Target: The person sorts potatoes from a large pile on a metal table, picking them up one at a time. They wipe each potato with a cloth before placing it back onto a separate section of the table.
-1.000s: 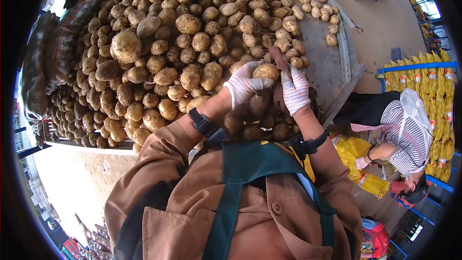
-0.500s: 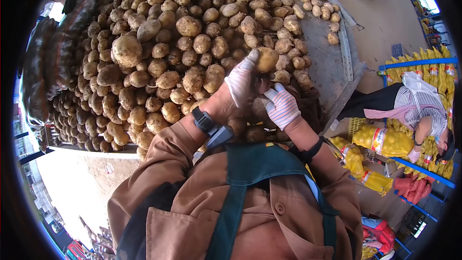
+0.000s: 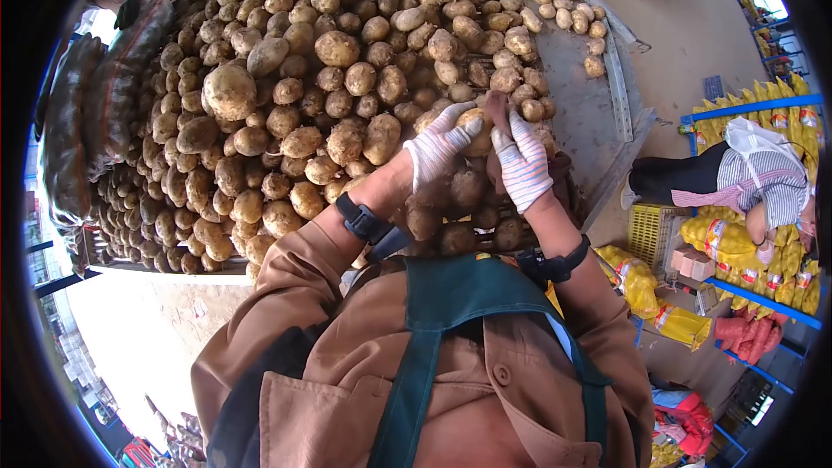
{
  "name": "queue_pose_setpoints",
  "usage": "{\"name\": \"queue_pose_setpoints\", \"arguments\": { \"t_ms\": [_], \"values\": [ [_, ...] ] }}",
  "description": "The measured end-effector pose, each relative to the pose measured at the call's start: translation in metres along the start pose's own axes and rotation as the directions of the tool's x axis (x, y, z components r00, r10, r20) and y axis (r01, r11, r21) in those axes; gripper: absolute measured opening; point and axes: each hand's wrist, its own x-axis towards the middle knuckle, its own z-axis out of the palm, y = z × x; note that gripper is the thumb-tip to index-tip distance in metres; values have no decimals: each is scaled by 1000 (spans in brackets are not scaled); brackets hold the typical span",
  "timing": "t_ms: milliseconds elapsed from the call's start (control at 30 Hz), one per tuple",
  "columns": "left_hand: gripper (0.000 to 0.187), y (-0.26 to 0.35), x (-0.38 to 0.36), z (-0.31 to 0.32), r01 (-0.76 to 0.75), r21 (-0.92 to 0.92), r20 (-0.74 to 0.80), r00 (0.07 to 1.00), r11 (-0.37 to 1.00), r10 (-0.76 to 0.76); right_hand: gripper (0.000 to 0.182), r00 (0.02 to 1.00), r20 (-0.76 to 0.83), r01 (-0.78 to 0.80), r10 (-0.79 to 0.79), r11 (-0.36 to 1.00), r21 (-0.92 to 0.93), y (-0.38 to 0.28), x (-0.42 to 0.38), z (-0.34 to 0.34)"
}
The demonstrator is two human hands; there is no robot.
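A broad heap of soil-covered potatoes [image 3: 338, 49] spreads over a slatted table in front of me. My left hand [image 3: 440, 146], in a white knit glove, is closed on a yellowish potato [image 3: 477, 137]. Close beside it, my right hand [image 3: 523, 165], in a striped glove, grips a dark brown cloth [image 3: 497, 111]. The cloth rises past the fingertips against the potato's right side, and more of it hangs below the hand. Parts of the fingers on both hands are hidden.
The metal table edge [image 3: 617, 91] runs along the right, with several loose potatoes [image 3: 576, 17] on the sheet. Filled mesh sacks [image 3: 130, 78] stand at left. At right a person [image 3: 754, 165] bends over yellow bags near a yellow crate [image 3: 650, 234].
The brown cloth has come up beside the potato in my right hand, which has risen slightly. My left hand has turned and lowered the potato a little. The person at right has shifted.
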Motion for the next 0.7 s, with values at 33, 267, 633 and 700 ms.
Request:
{"name": "queue_pose_setpoints", "arguments": {
  "t_ms": [33,267,633,700],
  "values": [
    [71,-3,3,-3,-100,57,17,995,993,99,46,983,52,181,-174,964,-193,-5,-4,0],
    [55,-9,10,-7,183,-713,153,983,677,-104,28,976,179,179,-128,934,-308,38,-24,-7],
    [72,7,-5,17,-194,-91,-46,981,977,191,42,953,137,297,-269,913,-279,-33,-11,-2],
    [83,-30,5,0,-455,-92,38,887,886,460,39,937,301,267,-177,920,-288,-38,-30,1]
  ]
}}
